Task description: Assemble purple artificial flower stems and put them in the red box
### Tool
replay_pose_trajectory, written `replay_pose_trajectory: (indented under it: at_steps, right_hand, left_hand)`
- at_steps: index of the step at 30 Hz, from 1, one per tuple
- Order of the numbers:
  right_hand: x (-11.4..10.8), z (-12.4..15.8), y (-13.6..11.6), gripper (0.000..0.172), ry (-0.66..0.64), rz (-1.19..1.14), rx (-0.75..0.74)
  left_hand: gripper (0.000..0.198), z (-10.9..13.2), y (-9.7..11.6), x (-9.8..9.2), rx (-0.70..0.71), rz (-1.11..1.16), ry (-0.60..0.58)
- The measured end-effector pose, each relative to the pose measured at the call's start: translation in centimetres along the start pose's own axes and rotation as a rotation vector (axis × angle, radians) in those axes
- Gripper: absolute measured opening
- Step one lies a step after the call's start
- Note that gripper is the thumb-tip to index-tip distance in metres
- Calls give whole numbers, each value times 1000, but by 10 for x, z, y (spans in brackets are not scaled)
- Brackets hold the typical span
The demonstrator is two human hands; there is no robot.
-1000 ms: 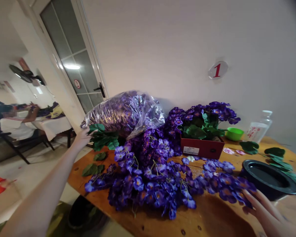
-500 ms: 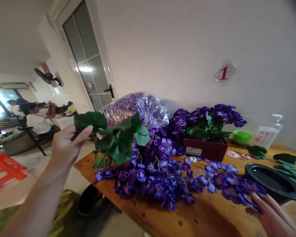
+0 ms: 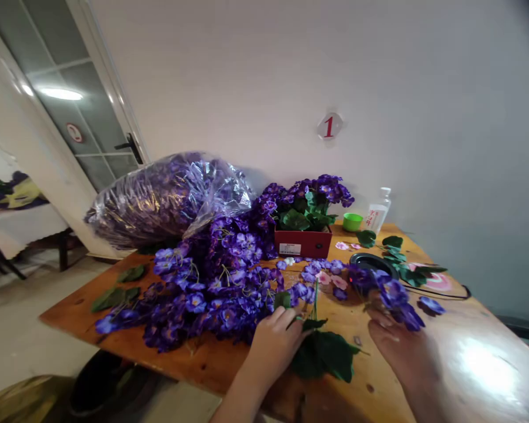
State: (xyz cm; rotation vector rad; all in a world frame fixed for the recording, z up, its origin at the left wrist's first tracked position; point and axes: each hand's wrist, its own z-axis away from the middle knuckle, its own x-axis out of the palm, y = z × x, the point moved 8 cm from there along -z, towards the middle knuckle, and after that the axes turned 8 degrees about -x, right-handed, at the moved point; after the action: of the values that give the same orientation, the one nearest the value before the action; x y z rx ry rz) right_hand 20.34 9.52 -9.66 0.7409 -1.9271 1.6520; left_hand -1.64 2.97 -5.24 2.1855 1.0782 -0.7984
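Observation:
My left hand [image 3: 275, 338] is closed on a bunch of green artificial leaves [image 3: 324, 352], with their thin stems pointing up over the wooden table. To the right, my right hand [image 3: 401, 346] grips a cluster of purple artificial flowers [image 3: 394, 294], slightly blurred; its stem is hidden by the fingers. Beyond that hand sits a round black pan [image 3: 365, 258], partly covered by the blossoms. A large heap of purple flowers [image 3: 220, 311] lies left of my left hand. Loose pink petals [image 3: 330, 278] are scattered between the heap and the pan.
On the wooden table [image 3: 229, 373] stand a red box [image 3: 304, 242] of flowers and leaves, a green bowl [image 3: 352, 222] and a clear bottle [image 3: 379, 211]. A stuffed plastic bag [image 3: 167, 200] leans at the back left. More leaf sprigs [image 3: 394, 249] lie beside the pan.
My left hand has brought the leaf bunch from the table's left side down to the near middle. The view has turned right. My right hand still holds the purple flowers.

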Motion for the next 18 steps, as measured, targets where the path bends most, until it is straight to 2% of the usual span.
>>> replay_pose_trajectory:
  at_steps: [3, 5, 8, 10, 13, 18]
  right_hand:
    - [19, 7, 15, 14, -47, -128, 114]
    - [30, 10, 22, 15, -53, -146, 161]
    - [49, 10, 29, 14, -70, -194, 220]
    - [61, 6, 27, 13, -81, -222, 234]
    - [70, -3, 17, 8, -77, -154, 174]
    - [77, -3, 15, 18, -47, -54, 147]
  left_hand:
    - [33, -10, -8, -11, -106, 160, -58]
    - [36, -24, -9, -24, -159, 224, -69]
    - [41, -50, 2, -24, -155, 171, -193]
    - [38, -65, 9, -17, -168, 183, -286]
    - [22, -78, 14, -12, -225, 310, -348]
    - [11, -76, 22, -9, -205, 439, -413]
